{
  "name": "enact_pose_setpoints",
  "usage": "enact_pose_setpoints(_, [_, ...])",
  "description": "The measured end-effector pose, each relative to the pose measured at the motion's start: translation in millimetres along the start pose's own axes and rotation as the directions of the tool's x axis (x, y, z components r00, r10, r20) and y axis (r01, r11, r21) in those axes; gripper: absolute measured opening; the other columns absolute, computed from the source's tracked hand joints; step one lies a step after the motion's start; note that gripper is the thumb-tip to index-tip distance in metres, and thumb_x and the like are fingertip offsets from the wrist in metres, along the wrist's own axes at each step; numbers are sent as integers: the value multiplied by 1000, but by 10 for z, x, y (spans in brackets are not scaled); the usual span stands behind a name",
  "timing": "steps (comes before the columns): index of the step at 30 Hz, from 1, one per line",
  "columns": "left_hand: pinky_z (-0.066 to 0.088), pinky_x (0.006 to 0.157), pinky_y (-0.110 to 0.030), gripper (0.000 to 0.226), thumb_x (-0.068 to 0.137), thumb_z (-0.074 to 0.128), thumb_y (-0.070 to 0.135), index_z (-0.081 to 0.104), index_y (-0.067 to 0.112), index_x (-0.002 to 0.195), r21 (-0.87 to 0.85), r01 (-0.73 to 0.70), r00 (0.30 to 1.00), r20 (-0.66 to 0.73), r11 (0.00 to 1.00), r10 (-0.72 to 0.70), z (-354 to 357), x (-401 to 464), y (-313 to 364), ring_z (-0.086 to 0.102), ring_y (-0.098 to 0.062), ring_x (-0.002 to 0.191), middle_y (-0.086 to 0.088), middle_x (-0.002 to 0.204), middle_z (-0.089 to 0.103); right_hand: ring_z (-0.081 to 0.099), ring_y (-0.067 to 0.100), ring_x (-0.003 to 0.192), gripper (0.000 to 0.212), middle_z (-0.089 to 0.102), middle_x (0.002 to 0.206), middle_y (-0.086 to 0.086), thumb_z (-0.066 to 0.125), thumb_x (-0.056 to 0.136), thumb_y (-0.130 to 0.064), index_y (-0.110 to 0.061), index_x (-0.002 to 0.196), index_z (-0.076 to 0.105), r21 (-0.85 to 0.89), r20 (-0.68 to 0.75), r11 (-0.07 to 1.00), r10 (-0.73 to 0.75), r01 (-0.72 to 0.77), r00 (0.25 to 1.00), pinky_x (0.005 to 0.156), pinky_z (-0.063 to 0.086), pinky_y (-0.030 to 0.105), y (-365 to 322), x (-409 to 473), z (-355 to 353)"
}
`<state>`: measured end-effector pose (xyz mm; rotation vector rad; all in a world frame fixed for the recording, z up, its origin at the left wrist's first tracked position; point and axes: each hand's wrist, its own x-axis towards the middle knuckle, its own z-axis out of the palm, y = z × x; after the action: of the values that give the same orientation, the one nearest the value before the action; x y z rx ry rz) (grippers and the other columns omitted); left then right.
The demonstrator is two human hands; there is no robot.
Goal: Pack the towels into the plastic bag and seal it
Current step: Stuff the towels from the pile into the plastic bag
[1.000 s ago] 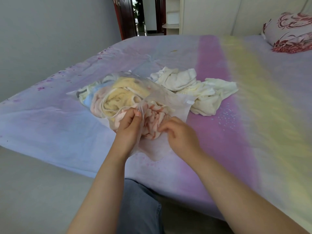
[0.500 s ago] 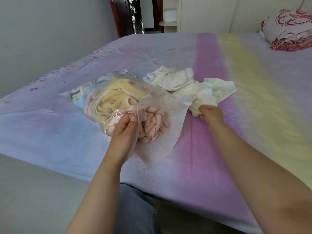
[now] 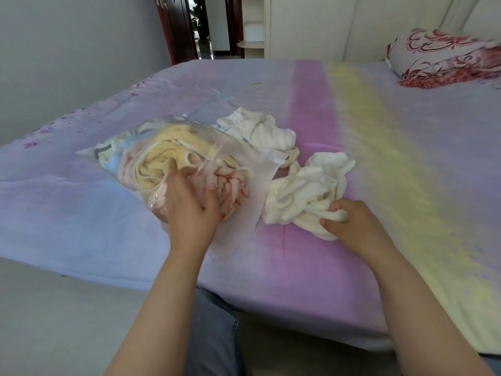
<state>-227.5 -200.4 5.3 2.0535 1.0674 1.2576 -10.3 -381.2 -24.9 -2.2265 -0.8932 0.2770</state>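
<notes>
From my head camera, my left hand (image 3: 189, 204) lies flat and spread on the mouth end of the plastic bag (image 3: 238, 158), fingers pressing on the pink towel (image 3: 230, 191) that bulges there. Inside the bag, toward ten o'clock from that hand, sit a yellow towel (image 3: 168, 156) and paler ones behind it. The bag rests on the bed (image 3: 393, 147), its opening facing four o'clock and unsealed. My right hand (image 3: 349, 223) is closed around an edge of a cream towel (image 3: 306, 194) lying just beside the bag's mouth. Another white towel (image 3: 260, 130) lies at twelve o'clock from it, touching the bag. A patterned pillow (image 3: 444, 58) sits far at two o'clock.
</notes>
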Motion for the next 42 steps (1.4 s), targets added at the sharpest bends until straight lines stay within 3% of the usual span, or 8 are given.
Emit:
enact_pose_setpoints(5, [46, 99, -41, 51, 87, 60, 27, 45, 22, 136, 71, -605, 786, 214, 793, 580, 442, -300, 477, 50, -26, 121, -8, 143, 50, 51, 19, 107, 17, 50, 121, -3, 69, 75, -21, -26, 68, 54, 57, -113, 998, -4, 11, 994, 87, 43, 32, -8, -103, -67])
enact_pose_setpoints(10, [48, 91, -42, 85, 88, 65, 33, 13, 41, 154, 232, -532, 656, 720, 814, 224, 1045, -283, 416, 42, -33, 130, -8, 154, 31, 46, 22, 61, 22, 48, 62, -4, 56, 77, -12, -23, 68, 40, 133, -239, 991, 66, -34, 969, 50, 32, 30, 138, -208, -179])
enact_pose_setpoints(20, [40, 88, -17, 42, 91, 53, 9, 53, 23, 131, -253, -185, 958, 167, 950, 231, 691, -50, 565, 55, -8, 111, 4, 121, 61, 15, 35, 141, 53, 18, 153, 15, 62, 81, -15, -16, 133, 47, -222, -479, 935, 142, -276, 866, 113, 19, 54, 445, -357, -302])
enact_pose_setpoints(24, [48, 77, -16, 28, 92, 57, 16, 56, 38, 110, -291, -23, 907, 397, 956, 142, 335, -91, 722, 60, 9, 89, 21, 96, 65, 24, 4, 139, 76, 10, 155, -10, 68, 74, -46, -42, 140, 31, 184, -418, 871, -350, 455, 838, 102, 38, 23, -139, -451, -176])
enact_pose_setpoints(29, [56, 80, -22, 30, 95, 61, 32, 51, 26, 123, -381, 294, 701, 709, 876, 73, 90, -287, 704, 67, -10, 103, 8, 113, 66, 51, -4, 116, 66, 51, 125, -26, 73, 69, -46, -50, 125, 36, 424, 4, 851, -343, 309, 939, 88, 46, 21, -546, -345, 242])
enact_pose_setpoints(33, [52, 78, -33, 27, 90, 64, 39, 56, 26, 113, 97, -224, 954, 223, 970, 198, -155, -338, 426, 57, -15, 103, 9, 115, 64, 58, 13, 96, 56, 55, 104, -11, 72, 75, -39, -26, 116, 35, 375, 113, 927, -72, 24, 991, 74, 43, 23, -428, -176, 405])
enact_pose_setpoints(36, [37, 103, -55, 22, 90, 65, 31, 71, 27, 111, 509, -371, 926, 269, 777, 266, -268, -265, 146, 35, -38, 136, -7, 154, 39, 64, 21, 92, 45, 65, 95, 2, 63, 81, -47, -11, 107, 55, 147, 308, 988, -82, 38, 948, 78, 48, 32, -491, -142, 517])
enact_pose_setpoints(42, [25, 116, -39, 59, 91, 51, 1, 41, 11, 148, 295, -381, 897, 349, 877, 272, -379, -92, -142, 33, -28, 142, -1, 160, 26, 62, 19, 92, 32, 66, 97, 1, 71, 76, -40, -20, 100, 65, 302, 106, 943, -178, 139, 978, 75, 48, 34, -1019, -80, 773])
